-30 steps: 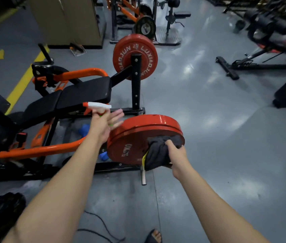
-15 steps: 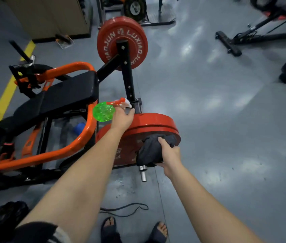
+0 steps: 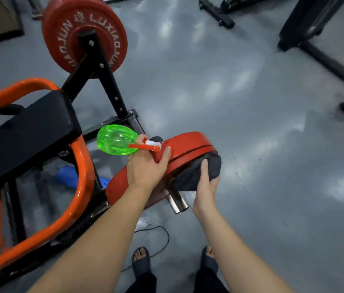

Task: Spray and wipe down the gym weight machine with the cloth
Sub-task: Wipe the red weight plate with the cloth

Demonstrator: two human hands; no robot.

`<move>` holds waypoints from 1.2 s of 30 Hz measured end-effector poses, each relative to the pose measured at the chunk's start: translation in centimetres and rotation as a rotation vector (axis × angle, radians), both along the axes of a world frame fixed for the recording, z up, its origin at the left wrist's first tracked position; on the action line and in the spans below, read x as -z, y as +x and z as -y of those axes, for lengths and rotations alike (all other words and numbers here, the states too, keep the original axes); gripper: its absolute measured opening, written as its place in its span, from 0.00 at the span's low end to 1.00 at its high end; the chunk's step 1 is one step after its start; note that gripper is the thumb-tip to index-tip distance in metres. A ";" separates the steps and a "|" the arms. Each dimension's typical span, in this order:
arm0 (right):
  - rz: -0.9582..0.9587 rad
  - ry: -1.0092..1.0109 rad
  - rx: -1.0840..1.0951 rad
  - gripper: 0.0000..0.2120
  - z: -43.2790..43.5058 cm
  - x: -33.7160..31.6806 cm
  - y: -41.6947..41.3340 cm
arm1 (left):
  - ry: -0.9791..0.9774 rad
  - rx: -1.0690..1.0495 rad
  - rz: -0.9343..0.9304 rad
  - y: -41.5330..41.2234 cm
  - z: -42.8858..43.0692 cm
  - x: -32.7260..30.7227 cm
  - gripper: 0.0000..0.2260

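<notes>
**Progress of the wipe-down, head view.** The left hand (image 3: 145, 168) grips the green spray bottle (image 3: 115, 140) by its neck, fingers curled round the red-and-white spray head. The bottle lies on its side, with its body pointing toward the black pad (image 3: 27, 132), and the hand rests against the upper rim of the near weight plate (image 3: 188, 144). Whether the trigger is being pressed cannot be told, and no mist shows.

The right hand (image 3: 205, 182) grips the bunched dark cloth (image 3: 196, 172), with the index finger stretched along its top. It holds the cloth against the right edge of that plate's outer face, just above the steel sleeve (image 3: 177, 200) that juts from the hub.

*Judged done:* wiping of the near plate is under way, with the cloth on 1 sector of its face. Wet streaks cannot be made out on the red surface, so how much of this plate has been covered is uncertain.

*Judged left:* the rest of this plate's face and rim, the sleeve, the far weight plate (image 3: 84, 32) on its black upright, the pad and the orange frame tube (image 3: 82, 166). Nothing shows that any of these has been treated. Of the 2 plates, only the near 1 is being worked, so the task looks to be at an early to middle stage.

A blue object (image 3: 67, 176) lies on the floor (image 3: 251, 144) beneath the frame. A black cable (image 3: 156, 231) lies near the person's sandalled feet.
</notes>
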State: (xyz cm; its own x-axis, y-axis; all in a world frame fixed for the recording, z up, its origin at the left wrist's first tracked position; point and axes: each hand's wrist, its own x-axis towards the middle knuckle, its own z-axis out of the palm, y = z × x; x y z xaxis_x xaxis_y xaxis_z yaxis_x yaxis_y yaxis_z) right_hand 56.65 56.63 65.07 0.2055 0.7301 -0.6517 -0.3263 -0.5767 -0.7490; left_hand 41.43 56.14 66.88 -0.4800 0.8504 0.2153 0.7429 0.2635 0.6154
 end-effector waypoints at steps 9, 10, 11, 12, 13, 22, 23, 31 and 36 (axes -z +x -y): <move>0.275 0.056 0.109 0.19 1.8 2.2 -5.1 | -0.003 0.043 -0.009 -1.2 0.3 0.5 0.16; 0.264 0.063 0.100 0.15 3.3 1.9 -6.4 | 0.009 0.038 -0.008 -1.1 0.3 0.4 0.16; 0.239 0.081 0.091 0.12 4.9 1.6 -7.6 | 0.026 0.035 -0.003 -1.1 0.3 0.3 0.17; 0.213 0.098 0.081 0.12 6.2 1.2 -8.7 | 0.035 0.031 0.017 -1.0 0.3 0.0 0.19; 0.202 0.120 0.068 0.13 7.0 1.2 -9.5 | 0.039 0.012 0.049 -1.0 0.4 -0.1 0.21; 0.389 0.016 0.349 0.13 -4.9 0.7 -0.8 | 0.013 -0.018 0.123 -0.8 0.4 -0.2 0.25; 0.379 -0.012 0.340 0.13 -6.0 0.7 0.1 | 0.012 -0.023 0.126 -0.8 0.5 -0.2 0.25; -0.005 -0.073 0.410 0.26 1.2 2.2 -5.5 | -0.020 -0.060 0.093 -0.3 0.1 -0.8 0.26; -0.318 -0.013 0.322 0.25 4.9 4.6 -6.2 | -0.034 -0.065 0.107 -0.4 0.1 -0.8 0.27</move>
